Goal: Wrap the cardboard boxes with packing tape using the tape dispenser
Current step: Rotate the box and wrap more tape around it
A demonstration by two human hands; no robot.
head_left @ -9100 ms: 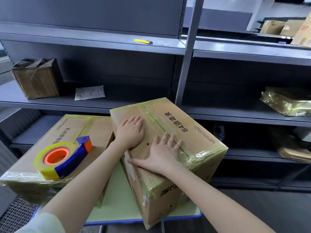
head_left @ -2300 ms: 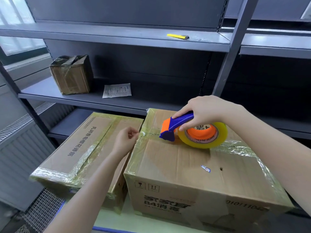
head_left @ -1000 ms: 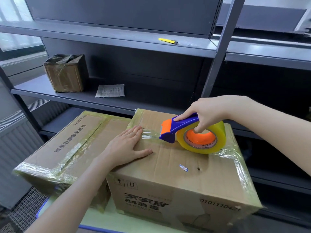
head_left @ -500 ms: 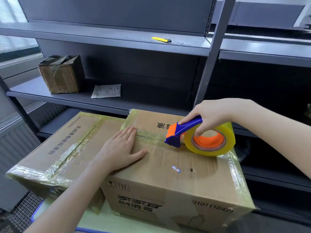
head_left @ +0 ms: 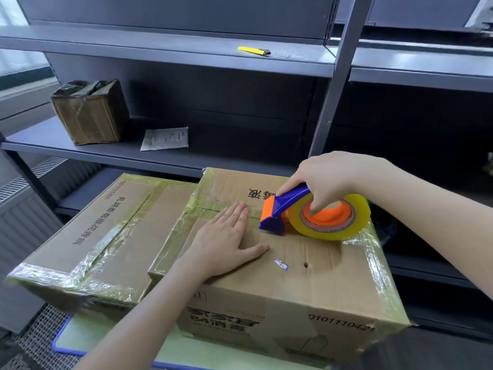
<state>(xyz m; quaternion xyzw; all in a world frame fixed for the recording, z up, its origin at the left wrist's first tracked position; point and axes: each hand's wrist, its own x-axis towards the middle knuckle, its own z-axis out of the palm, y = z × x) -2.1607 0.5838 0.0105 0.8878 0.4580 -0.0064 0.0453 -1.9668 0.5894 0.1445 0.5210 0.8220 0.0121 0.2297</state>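
- Two cardboard boxes stand touching on the green table (head_left: 88, 340) in the head view: the taller right box (head_left: 306, 265) and the flatter left box (head_left: 106, 231), both with tape on their edges.
- Curled round the tape dispenser (head_left: 314, 217), the right hand (head_left: 330, 177) hooks its fingers into the orange core; the blue nose rests on the right box's top.
- Flat with straight fingers, the left hand (head_left: 226, 247) presses that top just left of the nose.
- Along the left-right seam (head_left: 253, 217), the pull likely goes rightward, away from the left hand.
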